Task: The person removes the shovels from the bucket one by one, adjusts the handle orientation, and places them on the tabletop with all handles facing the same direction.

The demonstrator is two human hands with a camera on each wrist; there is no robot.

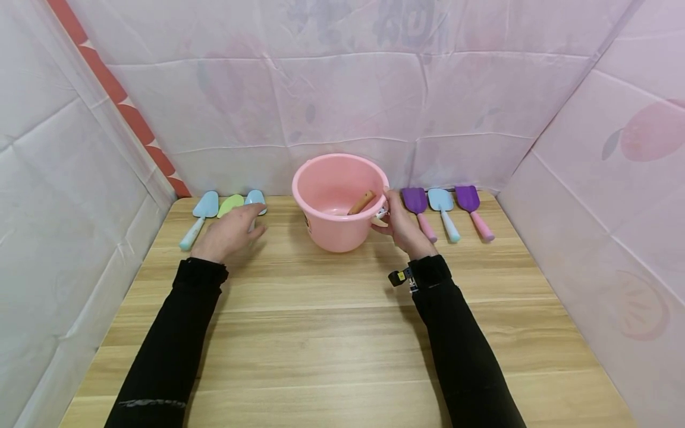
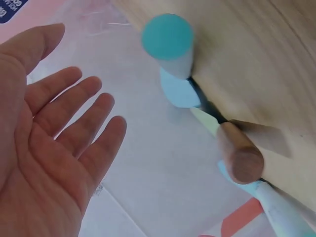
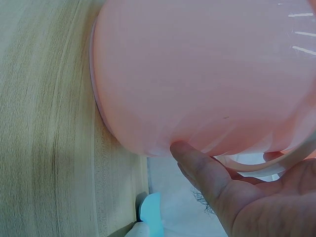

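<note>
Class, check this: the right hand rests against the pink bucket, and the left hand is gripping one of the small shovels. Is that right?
Not quite. The left hand is open and holds nothing, hovering by the shovels, as the left wrist view shows. The right hand does rest against the pink bucket.

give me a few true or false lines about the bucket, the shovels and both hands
1. The pink bucket stands upright on the table. True.
2. The right hand touches the bucket. True.
3. The left hand grips a shovel. False: its fingers are spread and hold nothing, above the left shovels.
4. The bucket is empty. False: a wooden handle leans inside it.
5. Three shovels lie right of the bucket: two purple and one blue. True.
</note>
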